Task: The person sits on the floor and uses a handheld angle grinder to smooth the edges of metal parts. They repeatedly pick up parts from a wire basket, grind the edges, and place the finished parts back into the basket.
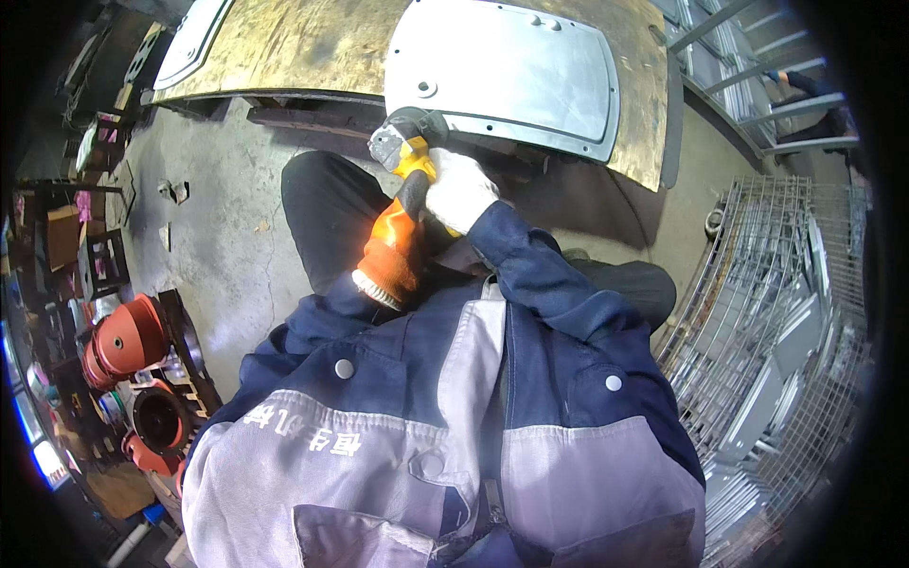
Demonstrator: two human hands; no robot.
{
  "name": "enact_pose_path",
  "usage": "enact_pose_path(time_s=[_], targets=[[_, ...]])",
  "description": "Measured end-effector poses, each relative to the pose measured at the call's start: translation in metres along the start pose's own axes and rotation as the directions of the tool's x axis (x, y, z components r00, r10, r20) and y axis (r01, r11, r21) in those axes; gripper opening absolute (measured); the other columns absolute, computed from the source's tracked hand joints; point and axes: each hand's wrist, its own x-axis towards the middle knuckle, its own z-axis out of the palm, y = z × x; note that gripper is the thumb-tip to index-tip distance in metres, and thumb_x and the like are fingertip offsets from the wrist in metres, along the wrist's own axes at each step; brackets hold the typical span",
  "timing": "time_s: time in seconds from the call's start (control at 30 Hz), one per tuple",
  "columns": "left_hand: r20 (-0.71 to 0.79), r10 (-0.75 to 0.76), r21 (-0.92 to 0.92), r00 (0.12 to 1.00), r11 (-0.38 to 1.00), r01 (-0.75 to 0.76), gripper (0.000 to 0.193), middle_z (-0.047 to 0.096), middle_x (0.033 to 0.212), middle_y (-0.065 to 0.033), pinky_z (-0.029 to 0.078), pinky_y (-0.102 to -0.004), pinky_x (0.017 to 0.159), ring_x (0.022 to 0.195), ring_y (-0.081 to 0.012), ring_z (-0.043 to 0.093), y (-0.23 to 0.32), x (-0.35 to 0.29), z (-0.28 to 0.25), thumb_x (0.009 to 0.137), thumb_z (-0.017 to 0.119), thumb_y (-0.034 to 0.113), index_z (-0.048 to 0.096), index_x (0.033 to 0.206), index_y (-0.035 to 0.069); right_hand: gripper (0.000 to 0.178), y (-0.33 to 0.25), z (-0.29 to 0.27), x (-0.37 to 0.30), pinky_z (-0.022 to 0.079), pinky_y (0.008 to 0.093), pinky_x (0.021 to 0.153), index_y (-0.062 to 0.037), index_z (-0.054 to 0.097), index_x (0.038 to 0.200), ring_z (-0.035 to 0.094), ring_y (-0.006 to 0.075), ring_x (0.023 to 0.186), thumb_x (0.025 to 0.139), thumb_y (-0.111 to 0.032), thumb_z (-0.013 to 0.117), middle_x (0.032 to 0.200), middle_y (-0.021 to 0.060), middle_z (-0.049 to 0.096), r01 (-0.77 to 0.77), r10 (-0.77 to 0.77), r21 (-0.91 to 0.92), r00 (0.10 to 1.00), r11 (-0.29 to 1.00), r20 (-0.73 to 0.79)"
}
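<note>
Left hand (402, 222) and right hand (461, 191) both wrapped round yellow grinder (415, 158), body between them. Long axis slants forward-left, head foremost, near pale panel (507, 80) just beyond hands.

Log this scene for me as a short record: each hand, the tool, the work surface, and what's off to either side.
Left hand: orange glove, gripping the yellow power tool
Right hand: white glove, gripping the same tool
Tool head: by the grey panel's near edge; contact unclear
Work surface: wooden tabletop, bearing that panel and another panel at upper left
Right side: wire mesh cage with flat metal pieces
Left side: orange-red rounded objects
</note>
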Motion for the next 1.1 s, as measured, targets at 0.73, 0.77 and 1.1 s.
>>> enact_pose_path(time_s=[0.73,0.77,1.1], targets=[[0.347,0.095,-0.311,0.933,0.95,0.019,0.045,0.062,0.092,-0.0063,0.048,-0.0296,0.07,0.083,-0.0214,0.062,0.011,-0.004,0.087,0.089,0.058,0.048,0.055,0.112,0.009,0.036,0.088,-0.053,-0.073,0.048,0.0326,0.087,-0.0001,0.061,0.115,0.064,0.0306,0.101,0.08,-0.007,0.058,0.105,0.0198,0.066,-0.021,0.05,0.122,0.97,0.992,-0.239],[0.406,-0.095,-0.347,0.909,0.904,0.249,0.045,0.062,0.091,-0.0064,0.049,-0.0317,0.07,0.082,-0.0217,0.062,0.01,-0.003,0.091,0.089,0.058,0.048,0.055,0.112,0.009,0.036,0.092,-0.055,-0.077,0.048,0.0323,0.087,0.0003,0.061,0.116,0.064,0.0303,0.101,0.08,-0.006,0.058,0.106,0.0198,0.066,-0.008,0.045,0.147,0.966,0.989,-0.256],[0.544,-0.441,-0.518,0.714,0.493,0.699,0.039,0.061,0.09,-0.006,0.049,-0.0341,0.068,0.079,-0.0203,0.061,0.021,-0.002,0.135,0.091,0.058,0.044,0.057,0.111,0.01,0.041,0.135,-0.073,-0.097,0.047,0.0373,0.093,0.0025,0.058,0.118,0.059,0.0378,0.108,0.078,-0.007,0.054,0.111,0.0245,0.062,-0.049,0.091,0.13,0.936,0.99,-0.341]])
